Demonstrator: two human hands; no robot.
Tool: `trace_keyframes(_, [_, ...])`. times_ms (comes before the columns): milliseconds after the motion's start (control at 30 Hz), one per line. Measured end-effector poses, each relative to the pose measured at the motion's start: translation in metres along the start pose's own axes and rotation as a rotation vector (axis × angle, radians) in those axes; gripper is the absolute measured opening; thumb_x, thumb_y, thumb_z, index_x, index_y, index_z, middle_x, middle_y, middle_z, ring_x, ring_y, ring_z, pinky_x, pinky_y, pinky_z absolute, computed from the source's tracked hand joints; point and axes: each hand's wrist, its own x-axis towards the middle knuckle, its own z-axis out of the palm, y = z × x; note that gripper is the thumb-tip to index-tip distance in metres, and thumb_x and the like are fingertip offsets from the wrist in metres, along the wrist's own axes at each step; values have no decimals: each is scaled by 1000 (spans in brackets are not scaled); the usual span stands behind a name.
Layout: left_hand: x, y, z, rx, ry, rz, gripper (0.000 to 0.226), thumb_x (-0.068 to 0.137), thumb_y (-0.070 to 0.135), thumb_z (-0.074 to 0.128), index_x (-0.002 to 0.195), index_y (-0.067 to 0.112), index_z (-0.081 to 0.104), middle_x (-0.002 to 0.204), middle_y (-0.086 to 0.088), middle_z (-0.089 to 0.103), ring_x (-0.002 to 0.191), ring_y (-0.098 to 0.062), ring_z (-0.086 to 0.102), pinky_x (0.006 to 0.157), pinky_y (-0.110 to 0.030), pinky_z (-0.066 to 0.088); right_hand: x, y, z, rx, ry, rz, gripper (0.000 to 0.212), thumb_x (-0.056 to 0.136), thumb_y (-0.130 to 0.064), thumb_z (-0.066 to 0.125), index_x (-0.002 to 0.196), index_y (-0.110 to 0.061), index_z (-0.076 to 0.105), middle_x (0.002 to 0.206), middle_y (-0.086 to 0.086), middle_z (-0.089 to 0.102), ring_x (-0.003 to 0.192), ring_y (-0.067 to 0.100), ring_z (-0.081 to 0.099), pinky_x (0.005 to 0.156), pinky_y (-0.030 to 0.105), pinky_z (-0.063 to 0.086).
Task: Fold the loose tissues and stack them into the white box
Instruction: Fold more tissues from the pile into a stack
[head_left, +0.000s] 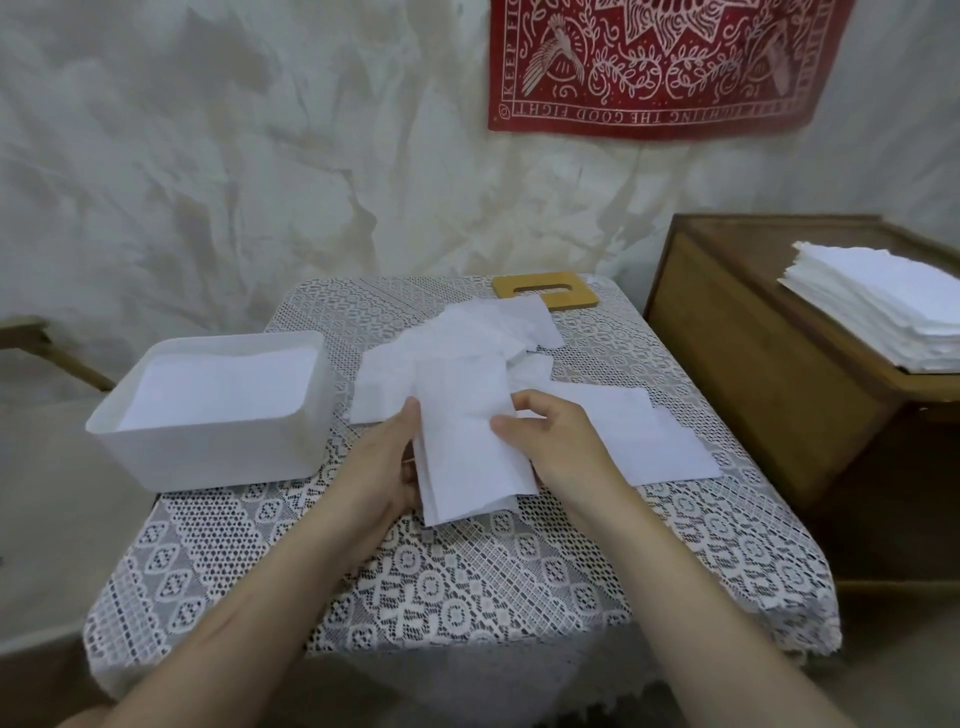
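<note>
A folded white tissue (467, 457) is held between both hands over the middle of the lace-covered table (467, 571). My left hand (384, 467) grips its left edge, thumb on top. My right hand (550, 441) pinches its right edge with curled fingers. Behind it lies a loose heap of white tissues (467, 343), and a flat tissue (649, 441) lies to the right. The white box (218, 447) stands at the table's left, with folded tissues stacked inside.
A wooden lid with a slot (545, 291) lies at the table's far edge. A wooden cabinet (769, 364) stands to the right, bearing a tall stack of white tissues (883, 306). A red cloth (654, 62) hangs on the wall.
</note>
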Motion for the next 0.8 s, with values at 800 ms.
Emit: trace_keyframes(800, [1, -7, 0, 145, 6, 110, 17, 100, 24, 64, 110, 14, 73, 101, -3, 81, 92, -25, 77, 77, -40, 60, -4, 1, 0, -58, -17, 29, 15, 95, -17, 70, 83, -11, 64, 47, -14, 56, 40, 0, 45, 43, 13, 33])
